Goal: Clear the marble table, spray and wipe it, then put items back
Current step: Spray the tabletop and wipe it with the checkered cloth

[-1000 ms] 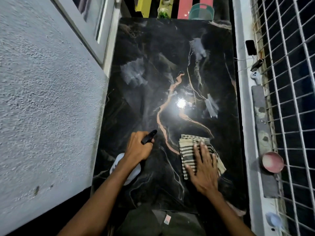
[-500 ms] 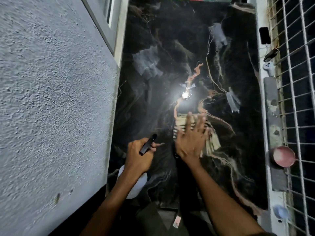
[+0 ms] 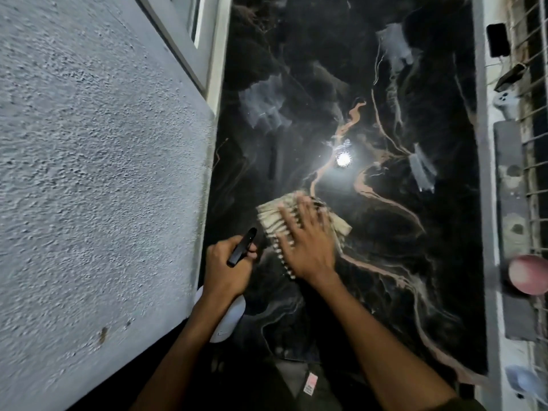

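Observation:
The black marble table (image 3: 394, 280) with orange veins fills the middle of the view. My right hand (image 3: 305, 241) lies flat, fingers spread, on a folded striped cloth (image 3: 274, 216) pressed to the table's near-left part. Just left of it, my left hand (image 3: 226, 266) grips the neck of a white spray bottle (image 3: 229, 320) with a black nozzle (image 3: 241, 247) pointing up and away. A bright lamp reflection (image 3: 343, 159) sits beyond the cloth. Pale wet smears (image 3: 264, 106) show on the far left and right of the marble.
A rough grey wall (image 3: 98, 185) and window frame (image 3: 207, 48) bound the table's left side. On the right, a ledge (image 3: 511, 232) along a metal grille holds a pink bowl (image 3: 527, 274), a dark phone (image 3: 497, 39), a white controller (image 3: 505, 102) and a bluish object (image 3: 525, 381).
My right hand has slid the cloth from the table's near right across to the left and slightly farther away, close to the spray bottle. My left hand has kept hold of the bottle.

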